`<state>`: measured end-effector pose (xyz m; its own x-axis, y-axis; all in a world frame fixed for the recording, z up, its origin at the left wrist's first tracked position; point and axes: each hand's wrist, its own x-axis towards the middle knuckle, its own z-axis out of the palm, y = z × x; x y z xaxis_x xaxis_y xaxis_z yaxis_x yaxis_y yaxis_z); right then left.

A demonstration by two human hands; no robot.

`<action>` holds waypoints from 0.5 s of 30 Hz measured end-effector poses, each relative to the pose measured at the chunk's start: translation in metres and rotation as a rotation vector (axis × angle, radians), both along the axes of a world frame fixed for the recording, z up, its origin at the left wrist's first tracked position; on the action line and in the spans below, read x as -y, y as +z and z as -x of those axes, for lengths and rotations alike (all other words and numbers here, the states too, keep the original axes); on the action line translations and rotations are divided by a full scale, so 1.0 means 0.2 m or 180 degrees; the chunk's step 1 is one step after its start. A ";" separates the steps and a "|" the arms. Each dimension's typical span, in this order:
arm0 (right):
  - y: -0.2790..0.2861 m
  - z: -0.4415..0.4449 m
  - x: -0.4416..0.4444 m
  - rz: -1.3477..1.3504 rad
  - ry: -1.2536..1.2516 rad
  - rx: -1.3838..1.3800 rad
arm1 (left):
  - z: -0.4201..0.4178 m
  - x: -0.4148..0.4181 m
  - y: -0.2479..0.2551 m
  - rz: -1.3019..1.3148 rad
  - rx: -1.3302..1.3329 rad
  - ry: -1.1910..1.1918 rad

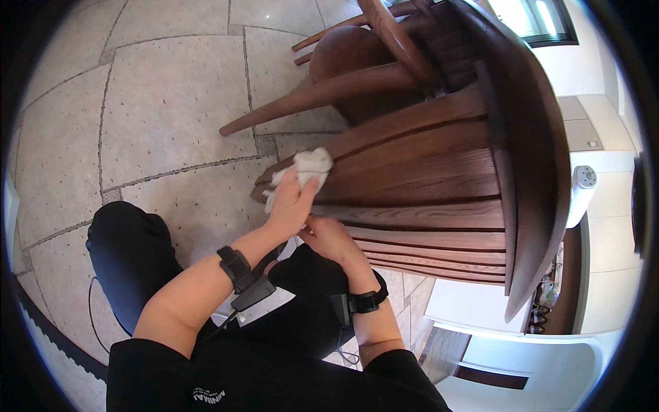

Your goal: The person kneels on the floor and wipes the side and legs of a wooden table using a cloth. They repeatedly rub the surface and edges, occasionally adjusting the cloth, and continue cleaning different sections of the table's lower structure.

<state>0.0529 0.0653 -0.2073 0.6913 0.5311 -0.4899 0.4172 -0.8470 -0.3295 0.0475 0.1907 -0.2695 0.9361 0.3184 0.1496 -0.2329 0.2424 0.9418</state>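
Observation:
My left hand (292, 202) presses a crumpled off-white cloth (312, 164) against the narrow lower end of brown wooden slats (412, 177). The slats belong to a piece of furniture with a thick, dark, curved top edge (533, 134). Close beside the left wrist, my right hand (330, 240) rests by the slats with its fingers curled. Its fingertips are partly hidden behind the left hand, so what they grip cannot be made out.
A wooden chair (340, 56) with splayed legs stands beyond the slats. Stone-look floor tiles (170, 108) spread out on the left. A white cylindrical appliance (583, 193) appears past the top edge, near pale cabinets (610, 206). My bent knee (128, 247) is close to the furniture.

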 end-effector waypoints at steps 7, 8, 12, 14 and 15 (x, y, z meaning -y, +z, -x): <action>-0.11 -0.01 0.06 -0.0134 -0.0095 -0.0170 | -0.03 0.04 0.28 0.0099 0.0013 0.0079; -0.20 0.00 0.15 -0.0649 -0.0278 -0.0168 | -0.07 0.09 0.39 -0.0100 0.0273 0.0239; -0.15 0.00 0.15 -0.0810 -0.0206 0.0048 | -0.19 0.02 0.68 -0.0181 0.1507 0.0078; -0.07 0.00 0.09 -0.0326 -0.0019 0.0157 | -0.17 0.00 0.62 -0.0022 0.1167 -0.0119; -0.03 0.00 0.08 -0.0036 -0.0041 0.0061 | -0.15 -0.01 0.54 -0.0147 0.0879 -0.0138</action>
<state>0.0527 0.0502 -0.2138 0.7073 0.5276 -0.4705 0.4127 -0.8485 -0.3312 0.0766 0.1919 -0.1605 0.8705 0.2659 0.4142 -0.4726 0.2161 0.8544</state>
